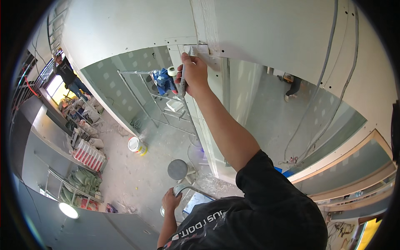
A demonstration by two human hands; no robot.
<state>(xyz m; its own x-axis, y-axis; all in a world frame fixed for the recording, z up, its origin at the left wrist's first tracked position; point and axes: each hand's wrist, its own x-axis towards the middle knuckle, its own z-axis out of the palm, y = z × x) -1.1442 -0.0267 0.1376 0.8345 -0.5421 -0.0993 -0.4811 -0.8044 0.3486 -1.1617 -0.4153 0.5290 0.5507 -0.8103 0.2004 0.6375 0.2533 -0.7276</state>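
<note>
**High on the scaffold, one hand at the drywall seam**

Nearest to us is our own dark sleeve and shirt, filling the lower part of the view. From it our right hand (192,74) reaches far up and away, its fingers shut around the handle of a slim tool (182,83) whose upper end meets the drywall panel (125,25) right at a vertical joint. We cannot tell what kind of tool it is — most of it is hidden by the fist.

Our left hand (171,201) is low and close to the body, well apart from the right, clamped on a curved metal rail (185,189).

Just beside the right hand, a little to its left, a roll of white tape (171,71) sits next to a bundle of blue cloth (163,80) on a metal scaffold frame (137,89). Below both hands lies the dusty floor, with a white bucket (136,146) and a round grey stool (178,169) — the stool is near the left hand, just above it in the view. Far off to the left of the hands, another person (66,73) stands near a bright opening, and stacked bags (88,156) lie along the wall.
</note>
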